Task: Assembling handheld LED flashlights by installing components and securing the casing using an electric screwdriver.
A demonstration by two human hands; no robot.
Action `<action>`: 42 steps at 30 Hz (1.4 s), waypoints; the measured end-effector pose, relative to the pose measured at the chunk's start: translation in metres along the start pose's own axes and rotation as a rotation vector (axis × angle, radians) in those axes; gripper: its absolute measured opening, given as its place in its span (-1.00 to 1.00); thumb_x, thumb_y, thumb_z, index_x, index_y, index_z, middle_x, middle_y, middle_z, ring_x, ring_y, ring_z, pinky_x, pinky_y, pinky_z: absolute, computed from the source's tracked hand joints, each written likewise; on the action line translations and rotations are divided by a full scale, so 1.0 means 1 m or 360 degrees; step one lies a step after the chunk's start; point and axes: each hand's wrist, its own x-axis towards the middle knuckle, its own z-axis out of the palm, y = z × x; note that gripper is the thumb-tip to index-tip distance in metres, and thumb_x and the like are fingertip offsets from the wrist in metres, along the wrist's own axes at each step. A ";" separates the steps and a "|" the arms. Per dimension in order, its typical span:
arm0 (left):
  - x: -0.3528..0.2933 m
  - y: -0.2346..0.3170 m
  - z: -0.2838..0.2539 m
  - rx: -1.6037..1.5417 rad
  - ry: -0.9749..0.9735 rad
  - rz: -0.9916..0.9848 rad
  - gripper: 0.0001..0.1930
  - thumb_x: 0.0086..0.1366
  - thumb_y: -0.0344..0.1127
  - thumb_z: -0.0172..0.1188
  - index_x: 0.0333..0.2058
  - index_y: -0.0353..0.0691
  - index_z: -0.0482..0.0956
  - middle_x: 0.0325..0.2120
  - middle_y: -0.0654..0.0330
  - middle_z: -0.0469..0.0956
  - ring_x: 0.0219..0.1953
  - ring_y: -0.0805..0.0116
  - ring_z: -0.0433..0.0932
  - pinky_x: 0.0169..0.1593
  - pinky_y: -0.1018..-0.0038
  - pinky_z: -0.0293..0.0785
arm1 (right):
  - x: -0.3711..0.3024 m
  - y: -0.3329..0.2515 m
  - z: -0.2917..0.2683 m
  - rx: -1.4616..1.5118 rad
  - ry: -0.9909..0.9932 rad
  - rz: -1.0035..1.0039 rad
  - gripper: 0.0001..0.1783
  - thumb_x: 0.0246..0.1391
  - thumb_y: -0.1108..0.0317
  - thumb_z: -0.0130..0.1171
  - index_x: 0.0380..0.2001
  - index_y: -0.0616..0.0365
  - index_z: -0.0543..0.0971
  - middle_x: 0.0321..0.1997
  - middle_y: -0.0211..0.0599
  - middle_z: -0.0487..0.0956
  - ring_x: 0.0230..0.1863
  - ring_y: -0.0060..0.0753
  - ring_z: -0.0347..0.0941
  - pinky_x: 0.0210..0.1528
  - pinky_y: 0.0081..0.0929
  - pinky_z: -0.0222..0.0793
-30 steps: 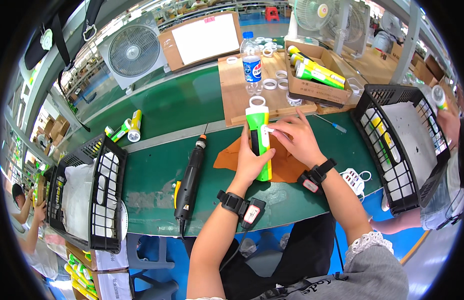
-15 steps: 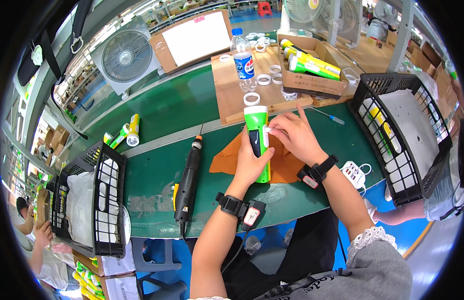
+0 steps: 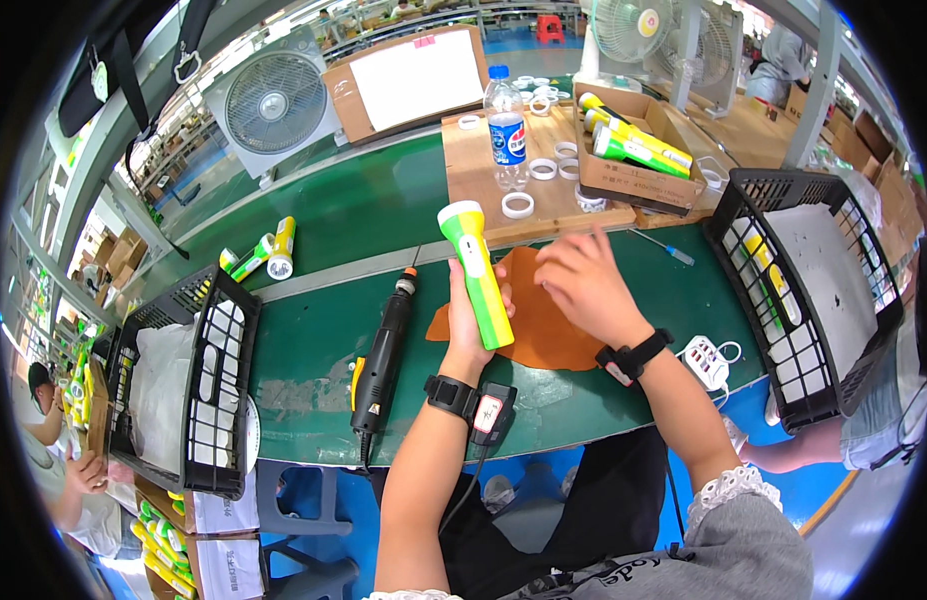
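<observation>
My left hand (image 3: pixel 463 322) is wrapped round the body of a green and yellow flashlight (image 3: pixel 477 283), tilted with its white-rimmed head up and away from me. A white switch piece shows on its upper side. To the right, apart from the flashlight, my right hand (image 3: pixel 595 288) hovers with loosely bent fingers spread; they are slightly blurred and nothing shows in them. Beneath both hands an orange cloth (image 3: pixel 543 345) lies on the green tabletop. A black electric screwdriver (image 3: pixel 385 345) lies left of my left hand.
Black crates (image 3: pixel 215 400) (image 3: pixel 798 350) flank me. Ahead are a wooden board (image 3: pixel 463 180) with white rings (image 3: pixel 517 205), a bottle (image 3: pixel 506 140) and a carton of flashlights (image 3: pixel 638 185). A small screwdriver (image 3: pixel 680 256) and a power strip (image 3: pixel 705 362) are rightward. More flashlights (image 3: pixel 282 250) lie left.
My right hand has come away from the flashlight's side, its pinch loosened. The flashlight has moved left and turned in my left hand, so its yellow side and white switch now face up.
</observation>
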 end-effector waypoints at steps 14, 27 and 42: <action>-0.006 -0.006 0.005 -0.0001 0.0069 0.0008 -0.58 0.28 0.00 -0.10 0.01 -0.09 0.21 -0.40 0.25 0.37 -0.37 0.46 0.37 -0.25 0.52 0.38 | 0.000 -0.030 -0.005 0.0262 -0.0187 -0.0487 -0.54 -0.28 0.17 0.23 -0.19 -0.08 0.44 -0.14 -0.32 0.40 -0.09 -0.31 0.34 0.03 -0.16 0.21; -0.011 -0.006 0.015 -0.0055 -0.0142 0.0294 -0.48 0.18 -0.12 0.12 0.03 0.03 0.08 -0.45 0.33 0.27 -0.30 0.52 0.35 0.06 0.44 0.31 | -0.006 -0.039 0.010 -0.0086 0.0020 0.0096 -0.50 -0.20 -0.17 0.12 -0.65 0.11 0.46 -0.81 -0.28 0.39 -0.76 -0.27 0.37 -0.64 -0.41 0.22; -0.006 0.007 0.019 -0.0546 -0.0344 0.0109 -0.37 0.26 0.22 -0.35 0.16 -0.05 0.04 0.12 0.06 0.15 0.16 0.07 0.14 0.21 0.16 0.04 | -0.001 -0.033 0.003 0.0609 0.0120 0.0089 -0.42 -0.11 0.38 0.18 0.06 0.03 0.33 -0.05 -0.16 0.34 -0.16 -0.22 0.43 -0.26 -0.37 0.42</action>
